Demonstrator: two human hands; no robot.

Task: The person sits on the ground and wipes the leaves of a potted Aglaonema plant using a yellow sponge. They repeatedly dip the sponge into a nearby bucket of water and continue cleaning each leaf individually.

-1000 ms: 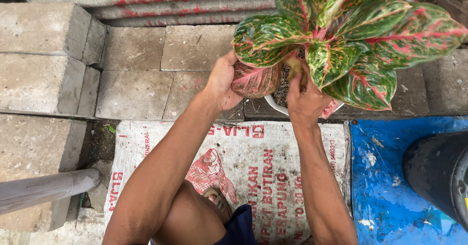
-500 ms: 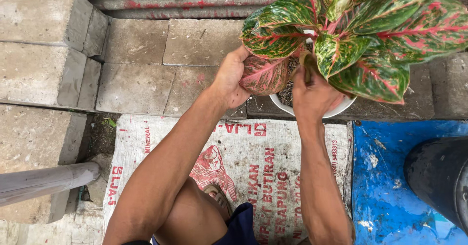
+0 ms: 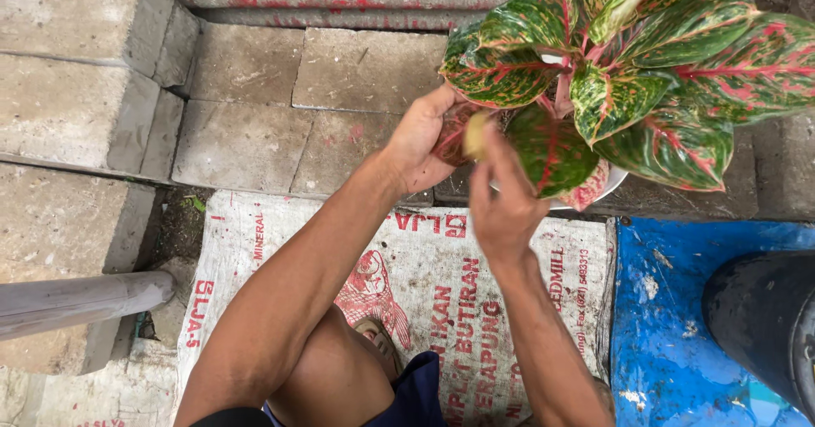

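While the left hand (image 3: 420, 143) cups the base of the red-and-green leafed plant (image 3: 611, 79), its grip closed on the lower stems, the right hand (image 3: 503, 202) pinches a yellowish leaf (image 3: 475, 134) (fingers together on it). Plant sits in a white pot (image 3: 613, 181) on paving stones (image 3: 340, 96), beyond a printed sack (image 3: 424, 300).

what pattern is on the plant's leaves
Green leaves mottled with red-pink veins and edges, clearest in the head view.

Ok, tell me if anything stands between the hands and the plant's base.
Nothing does. The left hand is on a reddish lower leaf, the right hand touches a yellowed leaf, under the plant.
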